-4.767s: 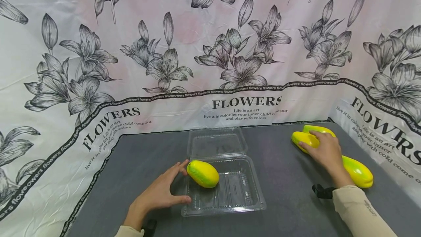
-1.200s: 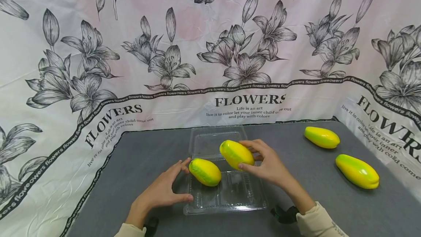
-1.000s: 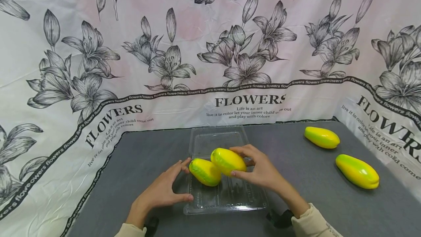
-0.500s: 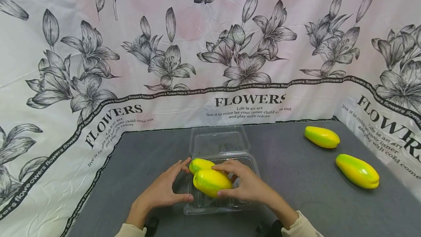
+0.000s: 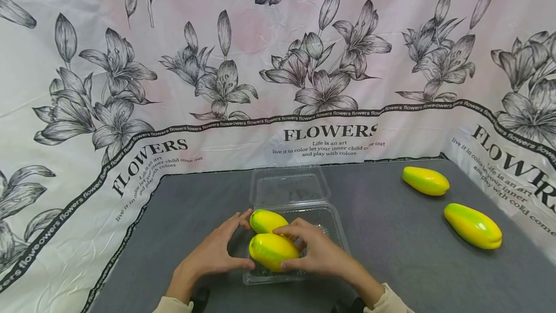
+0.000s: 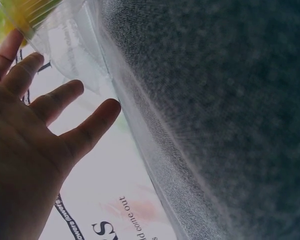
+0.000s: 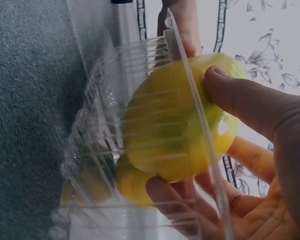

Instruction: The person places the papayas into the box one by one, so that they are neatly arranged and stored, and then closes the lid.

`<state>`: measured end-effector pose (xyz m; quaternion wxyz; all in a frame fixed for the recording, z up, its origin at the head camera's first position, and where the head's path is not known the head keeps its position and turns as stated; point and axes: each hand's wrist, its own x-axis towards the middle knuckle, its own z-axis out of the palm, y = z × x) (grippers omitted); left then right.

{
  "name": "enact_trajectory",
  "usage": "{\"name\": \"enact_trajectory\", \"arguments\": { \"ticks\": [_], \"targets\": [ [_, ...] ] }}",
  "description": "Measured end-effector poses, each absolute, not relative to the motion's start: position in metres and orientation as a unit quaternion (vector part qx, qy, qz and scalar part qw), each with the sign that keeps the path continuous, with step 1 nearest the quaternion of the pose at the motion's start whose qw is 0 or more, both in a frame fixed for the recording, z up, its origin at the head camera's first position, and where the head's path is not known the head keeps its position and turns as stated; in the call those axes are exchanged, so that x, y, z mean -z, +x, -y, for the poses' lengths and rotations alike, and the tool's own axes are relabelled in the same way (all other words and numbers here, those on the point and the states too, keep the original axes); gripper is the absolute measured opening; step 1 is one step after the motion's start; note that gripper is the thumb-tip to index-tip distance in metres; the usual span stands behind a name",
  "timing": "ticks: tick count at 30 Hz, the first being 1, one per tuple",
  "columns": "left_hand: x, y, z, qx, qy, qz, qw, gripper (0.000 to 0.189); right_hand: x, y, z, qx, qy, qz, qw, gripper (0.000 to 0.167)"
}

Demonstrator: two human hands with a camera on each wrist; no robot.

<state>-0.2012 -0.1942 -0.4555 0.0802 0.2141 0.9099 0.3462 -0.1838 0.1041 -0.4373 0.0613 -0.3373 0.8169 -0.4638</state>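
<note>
Between the hands, the near fruit (image 5: 271,253) sits partly below the rim of the clear box (image 5: 331,217); whether it bears on the base I cannot tell. The right hand (image 5: 320,250) pinches its right end between thumb and fingers. The left hand (image 5: 213,251) is spread and grasps nothing, beside the box's left edge. The fruit looks firm, fairly light and slick, so a wide hold round its middle should suit. The far fruit (image 5: 265,220), just beyond the right fingertips, seems alike. The box's thin walls probably flex and crease; steady it by the rim.
</note>
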Motion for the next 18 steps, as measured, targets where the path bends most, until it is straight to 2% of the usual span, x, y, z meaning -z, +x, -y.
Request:
{"name": "enact_trajectory", "arguments": {
  "ticks": [10,18],
  "targets": [
    [0.4563,-0.2015,0.1948,-0.352,0.214,-0.907,0.084,0.077,0.4443,-0.1821,-0.0997,0.453,-0.35,-0.819,0.049,0.064],
    [0.4561,-0.2017,0.1944,-0.357,0.218,-0.904,0.084,0.078,0.4465,-0.1824,-0.0992,0.452,-0.343,-0.821,0.062,0.065]
  ]
}}
